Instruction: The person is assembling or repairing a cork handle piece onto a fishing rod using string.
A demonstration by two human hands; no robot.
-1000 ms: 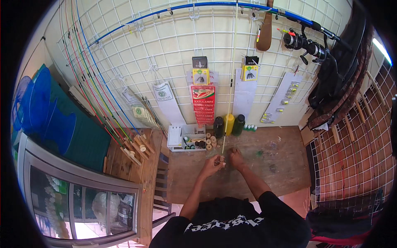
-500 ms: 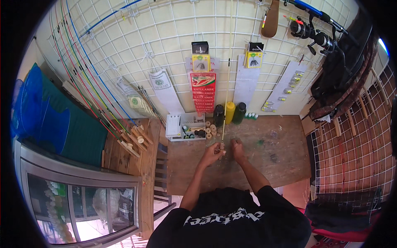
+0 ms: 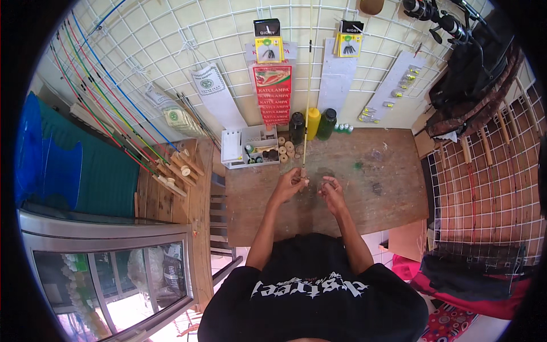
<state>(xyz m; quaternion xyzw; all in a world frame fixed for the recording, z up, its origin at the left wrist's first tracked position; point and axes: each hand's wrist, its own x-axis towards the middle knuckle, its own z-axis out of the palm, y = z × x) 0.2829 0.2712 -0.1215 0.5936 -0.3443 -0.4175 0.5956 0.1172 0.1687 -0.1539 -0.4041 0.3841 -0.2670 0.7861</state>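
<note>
Left hand, at frame centre, is closed around the base of a thin yellow rod, holding it upright against the wire grid wall. Right hand hovers beside it, fingers curled; its contents cannot be told. Both work over the wooden bench.

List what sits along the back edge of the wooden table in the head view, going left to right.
White compartment tray → wooden spools → dark bottle → yellow bottle → green bottle → small green-capped vials.
</note>
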